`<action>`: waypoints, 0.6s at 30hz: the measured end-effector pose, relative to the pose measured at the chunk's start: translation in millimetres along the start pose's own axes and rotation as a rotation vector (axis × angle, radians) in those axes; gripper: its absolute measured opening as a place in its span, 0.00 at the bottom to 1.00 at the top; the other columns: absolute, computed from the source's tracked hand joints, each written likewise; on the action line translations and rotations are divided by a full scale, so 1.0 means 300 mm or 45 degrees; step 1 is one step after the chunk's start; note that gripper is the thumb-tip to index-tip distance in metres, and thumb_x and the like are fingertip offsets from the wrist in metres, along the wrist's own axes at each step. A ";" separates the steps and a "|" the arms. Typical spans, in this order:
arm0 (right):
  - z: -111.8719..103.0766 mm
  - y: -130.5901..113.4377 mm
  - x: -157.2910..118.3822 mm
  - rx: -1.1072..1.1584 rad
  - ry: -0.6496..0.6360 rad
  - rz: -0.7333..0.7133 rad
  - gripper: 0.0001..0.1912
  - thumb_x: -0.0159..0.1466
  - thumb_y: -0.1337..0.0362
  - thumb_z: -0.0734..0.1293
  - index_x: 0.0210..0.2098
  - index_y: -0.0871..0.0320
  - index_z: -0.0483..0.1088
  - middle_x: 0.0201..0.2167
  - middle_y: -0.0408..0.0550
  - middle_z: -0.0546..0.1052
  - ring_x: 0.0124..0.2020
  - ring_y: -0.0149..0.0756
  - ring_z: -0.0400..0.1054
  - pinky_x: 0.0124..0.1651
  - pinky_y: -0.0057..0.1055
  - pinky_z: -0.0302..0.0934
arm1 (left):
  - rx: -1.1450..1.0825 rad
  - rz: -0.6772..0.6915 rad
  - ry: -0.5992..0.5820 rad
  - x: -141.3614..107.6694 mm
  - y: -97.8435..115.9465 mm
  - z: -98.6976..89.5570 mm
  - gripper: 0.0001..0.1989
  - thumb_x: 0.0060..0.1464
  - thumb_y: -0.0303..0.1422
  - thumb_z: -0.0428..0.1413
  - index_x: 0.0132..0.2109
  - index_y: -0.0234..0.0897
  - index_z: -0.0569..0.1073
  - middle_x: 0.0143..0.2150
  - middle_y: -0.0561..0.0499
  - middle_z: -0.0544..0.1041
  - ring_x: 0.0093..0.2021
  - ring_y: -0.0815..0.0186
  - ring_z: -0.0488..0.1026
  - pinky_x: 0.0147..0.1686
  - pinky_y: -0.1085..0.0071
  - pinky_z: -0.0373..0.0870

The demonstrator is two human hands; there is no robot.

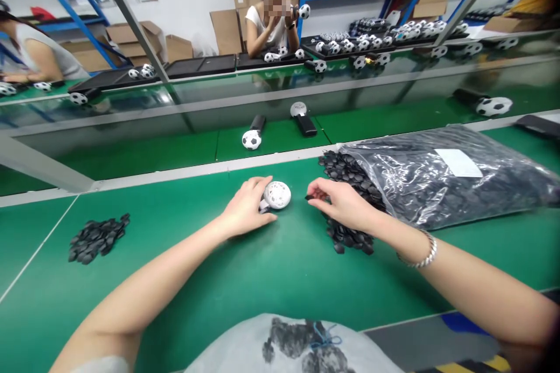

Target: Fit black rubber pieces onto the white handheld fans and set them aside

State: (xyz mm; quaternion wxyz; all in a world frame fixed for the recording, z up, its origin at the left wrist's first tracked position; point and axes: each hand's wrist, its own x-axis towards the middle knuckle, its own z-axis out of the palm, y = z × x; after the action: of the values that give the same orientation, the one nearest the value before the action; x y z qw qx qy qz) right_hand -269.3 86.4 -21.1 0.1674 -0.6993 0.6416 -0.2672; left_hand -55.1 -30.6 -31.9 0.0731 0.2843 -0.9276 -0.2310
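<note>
White device point(278, 194) clasped in left grip point(247, 208); right grip point(336, 201) pinching chip point(308, 197); pile point(350, 238), bag point(420, 178) near.

White ball point(279, 194) and black piece point(308, 197), apart

The ball, just below the frame's centre, is rounded, with a pattern of openings across its visible face — its left edge partly covered by the grip on it. The piece is small and dark, partly hidden where it is pinched — just right of centre, near the ball.

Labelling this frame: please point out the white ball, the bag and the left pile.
White ball point(279, 193): head view, middle of its pierced face.
Bag point(459, 195): head view, plastic below the label point(458, 162).
Left pile point(98, 239): head view, among its black pieces.
</note>
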 end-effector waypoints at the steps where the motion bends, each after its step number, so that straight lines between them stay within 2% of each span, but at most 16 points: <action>1: 0.008 -0.012 0.007 0.020 0.013 -0.061 0.06 0.58 0.68 0.62 0.35 0.59 0.67 0.31 0.45 0.71 0.32 0.29 0.65 0.36 0.25 0.61 | -0.048 0.003 -0.029 0.023 -0.001 0.010 0.39 0.42 0.40 0.58 0.60 0.36 0.53 0.58 0.44 0.59 0.56 0.56 0.58 0.54 0.62 0.58; 5: 0.041 -0.041 0.043 -0.038 -0.017 -0.324 0.10 0.59 0.72 0.59 0.34 0.58 0.71 0.33 0.47 0.70 0.36 0.30 0.64 0.39 0.27 0.59 | -0.110 -0.014 -0.069 0.062 -0.009 0.053 0.37 0.43 0.39 0.56 0.59 0.35 0.54 0.58 0.44 0.60 0.56 0.56 0.59 0.54 0.62 0.58; 8: 0.066 -0.044 0.068 -0.196 -0.047 -0.403 0.11 0.60 0.71 0.59 0.35 0.58 0.72 0.32 0.48 0.70 0.35 0.33 0.63 0.38 0.30 0.58 | -0.083 -0.021 -0.041 0.052 -0.008 0.063 0.37 0.43 0.41 0.56 0.60 0.38 0.54 0.59 0.46 0.60 0.57 0.56 0.59 0.53 0.62 0.59; 11: 0.067 -0.025 0.074 -0.274 -0.032 -0.354 0.11 0.61 0.69 0.58 0.38 0.59 0.70 0.33 0.49 0.70 0.36 0.33 0.63 0.38 0.30 0.59 | -0.064 -0.047 -0.042 0.042 -0.005 0.058 0.36 0.44 0.40 0.55 0.60 0.39 0.54 0.59 0.47 0.60 0.57 0.56 0.59 0.54 0.62 0.59; 15: 0.017 0.019 0.043 -0.251 -0.010 -0.203 0.10 0.62 0.67 0.58 0.36 0.60 0.70 0.35 0.49 0.70 0.37 0.32 0.64 0.40 0.29 0.60 | -0.072 -0.072 -0.056 0.047 -0.008 0.050 0.36 0.44 0.40 0.55 0.60 0.39 0.54 0.60 0.47 0.59 0.58 0.57 0.58 0.55 0.62 0.58; 18: -0.010 0.038 0.008 -0.203 -0.061 -0.161 0.08 0.61 0.67 0.60 0.35 0.59 0.71 0.34 0.48 0.72 0.36 0.32 0.65 0.41 0.29 0.61 | -0.077 -0.075 -0.058 0.052 -0.011 0.048 0.36 0.44 0.40 0.55 0.60 0.39 0.54 0.60 0.48 0.58 0.59 0.57 0.57 0.55 0.62 0.58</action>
State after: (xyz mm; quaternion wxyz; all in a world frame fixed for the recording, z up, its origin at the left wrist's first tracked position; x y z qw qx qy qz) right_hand -280.2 82.8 -25.0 0.1092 -0.7556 0.6112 -0.2086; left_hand -70.3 -36.3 -46.0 0.0536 0.3038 -0.9129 -0.2674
